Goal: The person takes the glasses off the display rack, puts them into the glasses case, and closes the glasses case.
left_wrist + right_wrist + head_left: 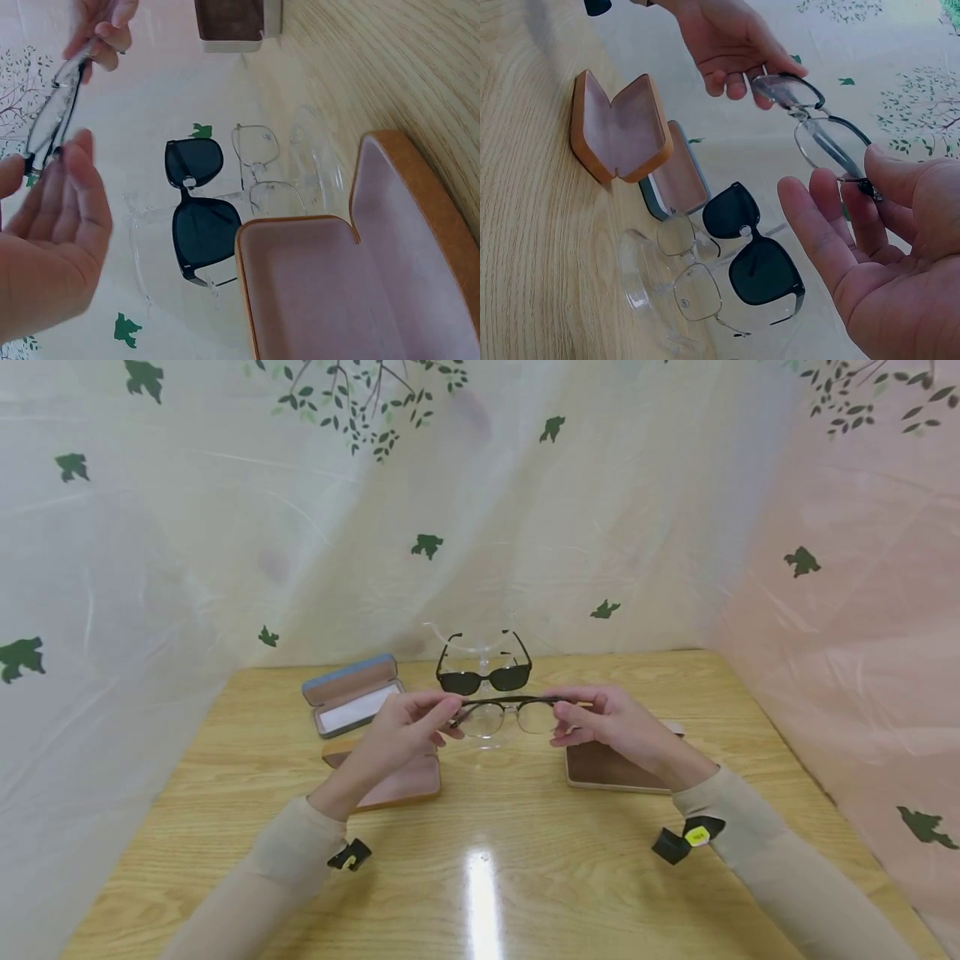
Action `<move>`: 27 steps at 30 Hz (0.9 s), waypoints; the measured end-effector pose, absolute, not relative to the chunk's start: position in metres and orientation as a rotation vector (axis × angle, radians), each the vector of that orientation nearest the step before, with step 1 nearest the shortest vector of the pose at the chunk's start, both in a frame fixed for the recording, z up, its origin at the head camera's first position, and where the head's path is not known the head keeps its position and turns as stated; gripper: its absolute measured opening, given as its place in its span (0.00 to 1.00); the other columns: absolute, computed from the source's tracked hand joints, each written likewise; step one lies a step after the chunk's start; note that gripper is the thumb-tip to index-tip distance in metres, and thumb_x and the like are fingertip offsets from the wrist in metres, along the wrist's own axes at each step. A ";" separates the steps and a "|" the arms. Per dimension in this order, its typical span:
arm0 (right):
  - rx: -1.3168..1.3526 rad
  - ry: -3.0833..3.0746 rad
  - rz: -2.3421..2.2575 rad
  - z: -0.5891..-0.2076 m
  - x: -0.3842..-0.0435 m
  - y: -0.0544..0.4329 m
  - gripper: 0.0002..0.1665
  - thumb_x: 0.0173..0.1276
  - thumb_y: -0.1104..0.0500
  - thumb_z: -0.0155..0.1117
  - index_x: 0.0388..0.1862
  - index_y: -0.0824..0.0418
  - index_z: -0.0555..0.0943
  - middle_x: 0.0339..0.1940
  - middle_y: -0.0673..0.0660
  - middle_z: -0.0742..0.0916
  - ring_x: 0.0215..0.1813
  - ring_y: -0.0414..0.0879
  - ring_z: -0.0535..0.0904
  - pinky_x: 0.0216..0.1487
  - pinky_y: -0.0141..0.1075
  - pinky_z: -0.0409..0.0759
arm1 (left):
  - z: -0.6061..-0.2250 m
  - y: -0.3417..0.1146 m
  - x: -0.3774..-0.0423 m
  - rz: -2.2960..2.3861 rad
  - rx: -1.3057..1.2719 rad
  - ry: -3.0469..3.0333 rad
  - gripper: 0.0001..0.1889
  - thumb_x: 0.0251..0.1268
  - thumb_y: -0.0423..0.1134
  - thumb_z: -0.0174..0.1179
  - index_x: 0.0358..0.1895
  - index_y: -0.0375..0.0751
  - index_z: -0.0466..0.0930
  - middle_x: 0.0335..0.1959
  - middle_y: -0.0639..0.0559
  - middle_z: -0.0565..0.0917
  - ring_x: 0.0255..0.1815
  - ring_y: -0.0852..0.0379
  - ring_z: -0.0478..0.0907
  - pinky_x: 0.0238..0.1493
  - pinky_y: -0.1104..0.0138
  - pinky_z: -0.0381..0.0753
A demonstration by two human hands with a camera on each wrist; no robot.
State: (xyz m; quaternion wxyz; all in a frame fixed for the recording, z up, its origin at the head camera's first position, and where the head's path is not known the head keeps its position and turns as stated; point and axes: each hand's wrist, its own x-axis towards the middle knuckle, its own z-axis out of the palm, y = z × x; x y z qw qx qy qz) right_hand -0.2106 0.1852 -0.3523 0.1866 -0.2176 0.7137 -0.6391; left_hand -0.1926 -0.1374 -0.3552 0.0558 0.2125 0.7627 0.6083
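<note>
A pair of eyeglasses [482, 718] with clear lenses and a dark upper rim is held up level between both hands. My left hand [405, 722] pinches one end of the frame between thumb and fingers, and my right hand [611, 718] pinches the other end. Just beyond them, black sunglasses [510, 677] hang on a clear display stand [636, 277]. Lower on that stand is a second pair of glasses [698, 292] with thin metal rims, mostly hidden in the head view.
Left on the wooden table [480, 827], an orange glasses case [405, 785] and a blue one [352, 706] lie open. A brown-lined case [611, 766] sits under the right hand, partly hidden. A patterned curtain [487, 510] encloses the table's back and sides.
</note>
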 end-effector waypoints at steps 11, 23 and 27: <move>-0.500 2.086 -1.788 -0.362 -0.212 0.202 0.27 0.76 0.57 0.64 0.67 0.71 0.75 0.46 0.64 0.86 0.45 0.54 0.87 0.52 0.46 0.85 | -0.353 -0.129 -0.187 1.834 0.456 2.203 0.21 0.73 0.48 0.64 0.58 0.36 0.83 0.47 0.45 0.88 0.45 0.43 0.87 0.38 0.59 0.87; -0.351 2.179 -1.693 -0.385 -0.210 0.268 0.29 0.71 0.60 0.70 0.65 0.74 0.76 0.51 0.63 0.89 0.48 0.53 0.88 0.53 0.43 0.85 | -0.387 -0.072 -0.197 1.781 0.453 2.065 0.20 0.75 0.47 0.62 0.59 0.36 0.82 0.49 0.41 0.88 0.39 0.50 0.88 0.43 0.47 0.87; -0.304 2.197 -1.630 -0.394 -0.208 0.290 0.31 0.71 0.59 0.69 0.67 0.74 0.74 0.51 0.60 0.89 0.50 0.53 0.88 0.54 0.40 0.84 | -0.402 -0.051 -0.202 1.763 0.397 2.028 0.19 0.74 0.46 0.63 0.58 0.37 0.83 0.49 0.44 0.88 0.40 0.47 0.89 0.44 0.47 0.87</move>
